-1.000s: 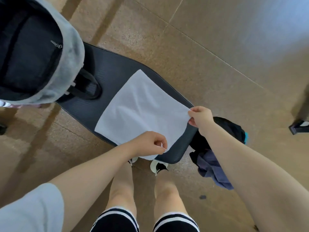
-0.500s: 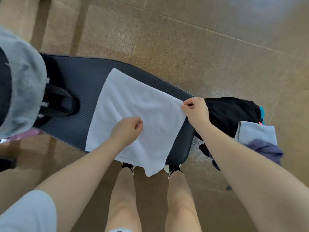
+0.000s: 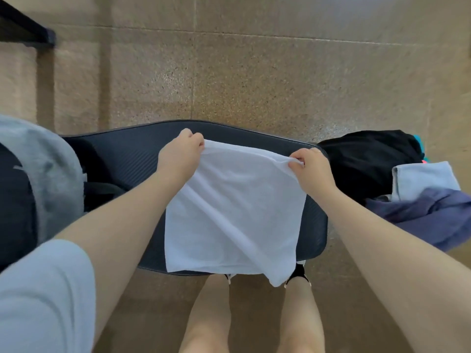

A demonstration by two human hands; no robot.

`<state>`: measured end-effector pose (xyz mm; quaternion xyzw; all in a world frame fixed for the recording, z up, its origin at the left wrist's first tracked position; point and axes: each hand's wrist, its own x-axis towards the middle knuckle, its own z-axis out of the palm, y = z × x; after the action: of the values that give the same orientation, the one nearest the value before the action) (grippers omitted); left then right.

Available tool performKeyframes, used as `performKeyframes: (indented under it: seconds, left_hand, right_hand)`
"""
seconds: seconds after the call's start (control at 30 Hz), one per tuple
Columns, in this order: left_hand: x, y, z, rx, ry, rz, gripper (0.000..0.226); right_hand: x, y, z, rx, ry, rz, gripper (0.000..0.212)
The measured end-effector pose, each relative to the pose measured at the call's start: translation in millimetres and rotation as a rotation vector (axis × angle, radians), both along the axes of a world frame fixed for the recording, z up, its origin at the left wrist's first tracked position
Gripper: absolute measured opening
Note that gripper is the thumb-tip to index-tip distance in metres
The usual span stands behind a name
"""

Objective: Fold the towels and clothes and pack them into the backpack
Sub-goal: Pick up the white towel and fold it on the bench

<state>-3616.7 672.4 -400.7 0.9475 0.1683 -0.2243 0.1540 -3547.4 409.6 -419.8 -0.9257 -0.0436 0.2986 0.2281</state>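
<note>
Speckled tan floor (image 3: 254, 80) surrounds a dark padded bench (image 3: 122, 159), where a white towel (image 3: 234, 212) drapes over its near edge. Left hand (image 3: 181, 154) and right hand (image 3: 309, 169) each grip a far corner; grey backpack (image 3: 51, 174) sits at the left end.

My left hand (image 3: 181, 155) and right hand (image 3: 309, 171) have carried the near corners of the thin white cotton towel (image 3: 234, 212) to the far edge, doubling it over the dark ribbed bench pad (image 3: 122, 159).
</note>
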Motion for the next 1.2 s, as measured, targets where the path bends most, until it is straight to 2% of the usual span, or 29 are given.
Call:
performKeyframes:
  seconds: [0.2,0.3,0.37,0.43,0.6,0.7,0.77,0.97,1.07,1.2]
  left_hand:
    - [11,23,5,-0.055,-0.263,0.030,0.024]
    - [5,22,3,-0.133,-0.353,0.149,0.027]
    - [-14,15,3,-0.166,-0.338,0.205,0.031]
    - [-45,3,1,-0.190,-0.272,0.203,0.024]
    - [-132,-36,5,-0.204,-0.123,-0.022,0.014]
    - [-174,-56,10,-0.187,-0.129,-0.124,0.013]
    - [-192,-66,11,-0.186,-0.154,-0.116,0.013]
    - [-214,-74,-4,-0.110,-0.205,-0.020,0.025]
    - [-210,-72,-21,-0.093,-0.314,-0.056,0.023]
    - [-206,-66,-42,-0.014,-0.471,-0.193,0.025]
  right_hand:
    - [25,10,14,0.022,-0.155,-0.079,0.018]
    - [25,18,21,0.065,-0.246,-0.173,0.024]
    - [11,18,22,0.093,-0.224,-0.199,0.035]
    - [-10,12,21,0.084,-0.206,-0.141,0.038]
    - [-75,-20,29,0.075,-0.163,0.076,0.017]
    - [-105,-38,34,0.083,-0.078,0.263,0.012]
    - [-122,-46,38,0.089,0.001,0.330,0.015]
    - [-154,-65,33,0.105,0.121,0.290,0.030]
    - [-159,-73,19,0.141,0.018,0.274,0.031]
    - [-159,-71,1,0.174,-0.181,0.252,0.011]
